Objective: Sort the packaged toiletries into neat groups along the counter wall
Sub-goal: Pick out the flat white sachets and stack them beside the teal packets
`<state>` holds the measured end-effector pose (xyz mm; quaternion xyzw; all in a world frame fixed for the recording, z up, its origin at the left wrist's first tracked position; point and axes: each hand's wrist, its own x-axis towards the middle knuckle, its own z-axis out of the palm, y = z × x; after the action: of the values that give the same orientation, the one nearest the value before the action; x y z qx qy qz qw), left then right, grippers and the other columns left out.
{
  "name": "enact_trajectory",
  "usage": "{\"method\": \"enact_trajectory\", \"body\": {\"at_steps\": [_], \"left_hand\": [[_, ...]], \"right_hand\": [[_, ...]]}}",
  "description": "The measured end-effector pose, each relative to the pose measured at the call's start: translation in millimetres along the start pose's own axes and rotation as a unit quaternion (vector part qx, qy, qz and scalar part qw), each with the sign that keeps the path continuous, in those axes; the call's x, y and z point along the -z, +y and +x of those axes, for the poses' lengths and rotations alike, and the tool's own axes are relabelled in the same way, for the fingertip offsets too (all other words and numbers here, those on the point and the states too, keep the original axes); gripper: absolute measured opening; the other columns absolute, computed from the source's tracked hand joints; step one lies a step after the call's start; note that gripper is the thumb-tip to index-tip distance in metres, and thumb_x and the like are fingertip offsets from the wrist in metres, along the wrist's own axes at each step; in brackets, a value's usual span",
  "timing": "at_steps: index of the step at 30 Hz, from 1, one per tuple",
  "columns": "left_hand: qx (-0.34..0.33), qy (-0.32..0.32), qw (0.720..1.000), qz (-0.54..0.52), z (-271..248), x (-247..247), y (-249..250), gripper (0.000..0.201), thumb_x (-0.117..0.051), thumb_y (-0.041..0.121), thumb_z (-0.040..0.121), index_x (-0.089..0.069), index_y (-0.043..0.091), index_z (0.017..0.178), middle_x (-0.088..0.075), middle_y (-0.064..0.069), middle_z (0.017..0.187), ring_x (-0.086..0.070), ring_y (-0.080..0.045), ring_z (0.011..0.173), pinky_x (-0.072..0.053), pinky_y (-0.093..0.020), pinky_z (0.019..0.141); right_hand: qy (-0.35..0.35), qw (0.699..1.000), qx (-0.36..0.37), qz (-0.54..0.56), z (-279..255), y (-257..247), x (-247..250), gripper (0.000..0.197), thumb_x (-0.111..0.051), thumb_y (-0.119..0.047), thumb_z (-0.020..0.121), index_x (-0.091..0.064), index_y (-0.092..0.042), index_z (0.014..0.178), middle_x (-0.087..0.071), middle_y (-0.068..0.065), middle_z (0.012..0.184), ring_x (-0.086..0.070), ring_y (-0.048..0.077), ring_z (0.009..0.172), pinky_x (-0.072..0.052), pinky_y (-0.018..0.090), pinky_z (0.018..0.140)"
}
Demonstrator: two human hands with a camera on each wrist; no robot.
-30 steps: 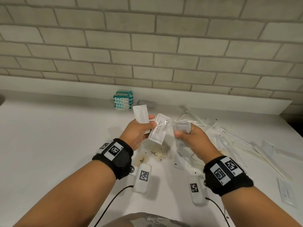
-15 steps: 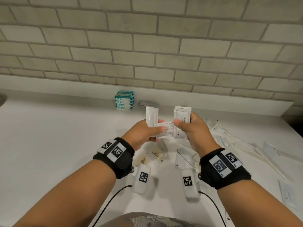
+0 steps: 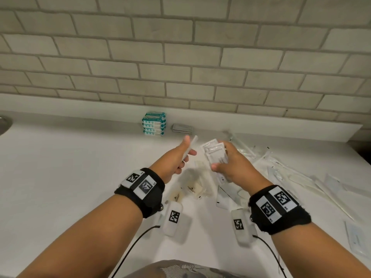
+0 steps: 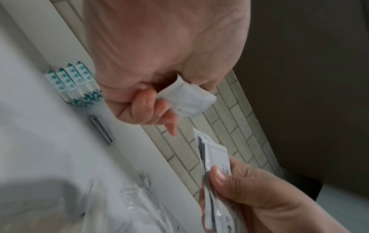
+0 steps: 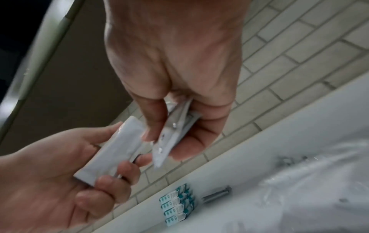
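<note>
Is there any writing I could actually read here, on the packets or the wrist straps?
Nothing reads clearly.
Packets in right hand: dark print on the front packet, too blurred to read.
White packet in left hand: no print visible.
Teal packs by the wall: teal dots and small print, unreadable.
Tan sachets: small dark logos, unreadable.
Wristbands: square black-and-white code tags with tiny characters beside them, too small to read.

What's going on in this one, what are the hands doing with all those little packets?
A person is sorting packaged toiletries on a white counter. The left hand grips one plain white sachet; the right hand pinches a small bundle of flat white packets. By the wall, a stack of teal-and-white packets and a flat grey pile are already grouped. Loose clear-wrapped items still lie scattered to the right.
</note>
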<state>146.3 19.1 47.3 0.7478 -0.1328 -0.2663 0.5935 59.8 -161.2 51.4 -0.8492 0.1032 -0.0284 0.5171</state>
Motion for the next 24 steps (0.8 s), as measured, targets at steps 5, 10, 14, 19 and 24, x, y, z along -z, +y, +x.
{"method": "enact_trajectory", "body": {"at_steps": [5,10,14,19,24], "left_hand": [[-0.042,-0.001,0.996,0.074,4,2,-22,0.024,-0.064,0.032,0.09,-0.056,0.014,0.105,-0.064,-0.004,0.096,-0.06,-0.017,0.081,-0.05,-0.031,0.071],[-0.053,-0.01,0.995,0.08,2,2,-28,0.021,-0.073,0.016,0.083,-0.06,0.016,0.1,-0.068,-0.006,0.097,-0.062,-0.016,0.079,-0.051,-0.033,0.074],[-0.057,0.011,0.997,0.042,2,2,-26,0.032,-0.075,0.008,0.079,-0.058,0.02,0.103,-0.069,-0.008,0.106,-0.065,-0.019,0.085,-0.053,-0.032,0.076],[-0.122,-0.041,0.976,0.178,0,0,-5,0.046,-0.082,0.014,0.072,-0.058,0.019,0.112,-0.07,-0.006,0.102,-0.067,-0.02,0.087,-0.055,-0.034,0.08],[-0.128,0.037,0.98,-0.148,-2,3,17,0.058,-0.065,0.01,0.089,-0.034,0.027,0.135,-0.069,-0.017,0.107,-0.067,-0.028,0.093,-0.055,-0.037,0.085]], "right_hand": [[0.06,0.993,-0.014,0.104,2,22,10,0.038,-0.072,-0.015,0.084,-0.055,-0.019,0.118,-0.068,-0.004,0.096,-0.066,0.009,0.079,-0.052,0.023,0.06],[0.048,0.991,0.038,0.12,-3,23,19,0.031,-0.063,-0.012,0.091,-0.054,-0.012,0.121,-0.057,-0.017,0.065,-0.052,-0.007,0.047,-0.038,0.006,0.046],[0.066,0.99,0.047,0.115,-4,7,27,0.029,-0.06,-0.016,0.094,-0.053,-0.016,0.122,-0.061,-0.012,0.077,-0.054,-0.006,0.053,-0.04,0.011,0.049],[-0.099,0.99,0.089,-0.04,-7,-25,10,0.025,-0.064,-0.017,0.09,-0.054,-0.027,0.11,-0.063,0.002,0.105,-0.066,0.016,0.088,-0.055,0.027,0.068],[-0.073,0.993,0.077,-0.042,-1,-28,-4,0.03,-0.066,-0.023,0.088,-0.056,-0.027,0.116,-0.061,-0.014,0.078,-0.055,-0.004,0.058,-0.041,0.02,0.055]]}}
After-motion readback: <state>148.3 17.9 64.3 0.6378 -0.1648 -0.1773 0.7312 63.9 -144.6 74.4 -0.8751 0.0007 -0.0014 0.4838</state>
